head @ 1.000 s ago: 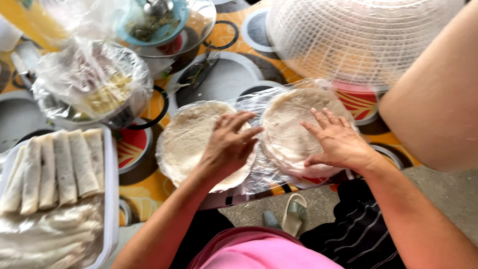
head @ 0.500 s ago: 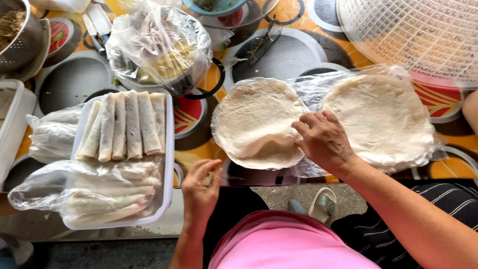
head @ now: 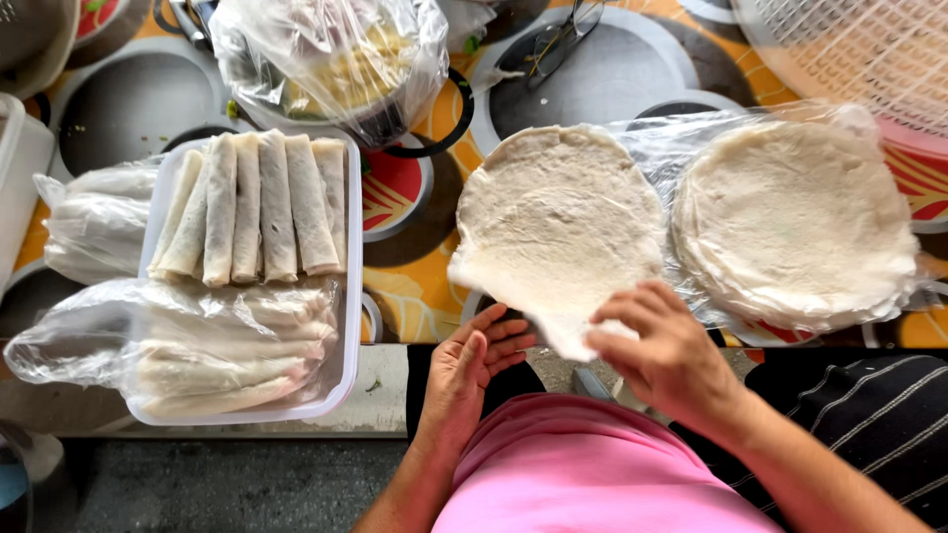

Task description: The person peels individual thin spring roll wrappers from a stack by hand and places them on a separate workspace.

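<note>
Head view looks straight down past your pink shirt (head: 553,474) at the table edge, and everything below is placed from the single thin wrapper (head: 558,232) lying flat on the patterned tablecloth (head: 415,286). Your right hand (head: 671,350) sits at the near edge of that wrapper, wrist bent, forearm coming in from the lower right; thumb and curled fingers (head: 632,311) pinch the wrapper's near lip, which hangs slightly off the table edge. Your left hand (head: 474,370) is just beside the same lip on its left, palm turned up and cupped, fingers loosely together and slightly bent, held below the table edge; you cannot tell whether the fingertips touch the wrapper. To the right of the wrapper lies a stack of round wrappers (head: 795,222) on clear plastic film (head: 652,148), just beside it. Left of the wrapper stands a white rectangular tray (head: 351,296) with a row of finished rolls (head: 257,212) at its far end and more rolls under plastic at its near end. Beyond the tray sits a pot wrapped in a plastic bag (head: 336,59), and beyond the wrapper lie spectacles (head: 558,39). A white mesh food cover (head: 859,49) is beyond the stack
</note>
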